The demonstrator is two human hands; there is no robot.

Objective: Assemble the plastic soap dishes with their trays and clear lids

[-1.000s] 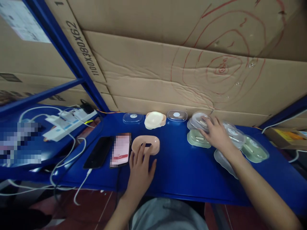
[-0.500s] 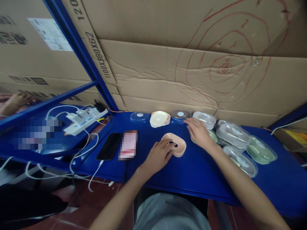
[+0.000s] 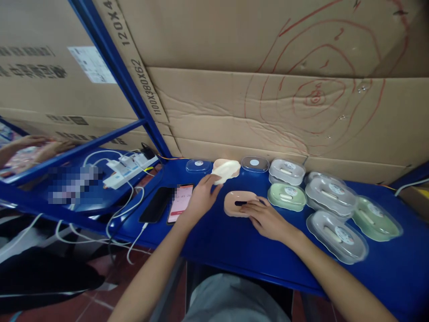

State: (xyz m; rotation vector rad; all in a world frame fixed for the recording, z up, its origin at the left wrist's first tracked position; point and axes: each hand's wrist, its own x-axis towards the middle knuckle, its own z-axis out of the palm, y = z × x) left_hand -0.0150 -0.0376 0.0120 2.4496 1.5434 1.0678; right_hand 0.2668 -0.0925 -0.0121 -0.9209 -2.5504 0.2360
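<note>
An open pink soap dish lies on the blue shelf in front of me. My right hand rests on its right rim, fingers curled over the edge and holding it. My left hand reaches back and left of the dish. Its fingertips pinch the near edge of a cream insert tray. That tray sits tilted on another pink piece by the cardboard wall.
Two clear lids flank the cream tray. Several closed green and grey soap boxes crowd the right side. Two phones lie at left, beside a power strip with cables. Another person's hands show at far left.
My left hand let go of the pink dish and reached back to the cream tray. My right hand left the closed boxes and came onto the pink dish.
</note>
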